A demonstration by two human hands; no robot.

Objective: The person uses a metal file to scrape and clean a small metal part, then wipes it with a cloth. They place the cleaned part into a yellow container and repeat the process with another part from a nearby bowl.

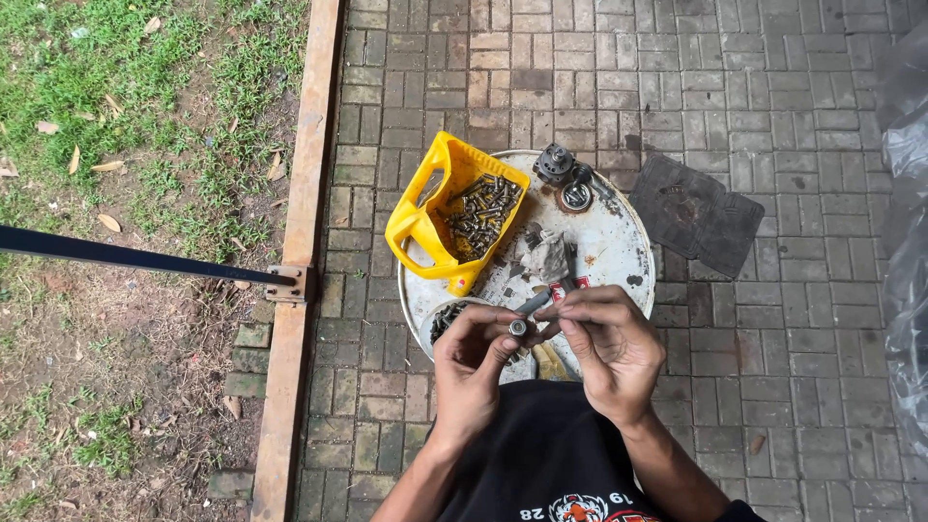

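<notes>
Head view: small grey metal bolt (523, 320) between hands.

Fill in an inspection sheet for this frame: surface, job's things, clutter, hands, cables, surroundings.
Surface: round white drum top, stained, on brick paving.
Job's things: bolt with nut, held between both hands.
Clutter: cut yellow jug full of bolts, crumpled rag, metal fitting, small tub of hardware.
Hands: left hand pinches the nut; right hand fingers grip the bolt.
Cables: nothing seen.
Surroundings: grass, rusty steel beam, dark mat, plastic sheeting.
</notes>
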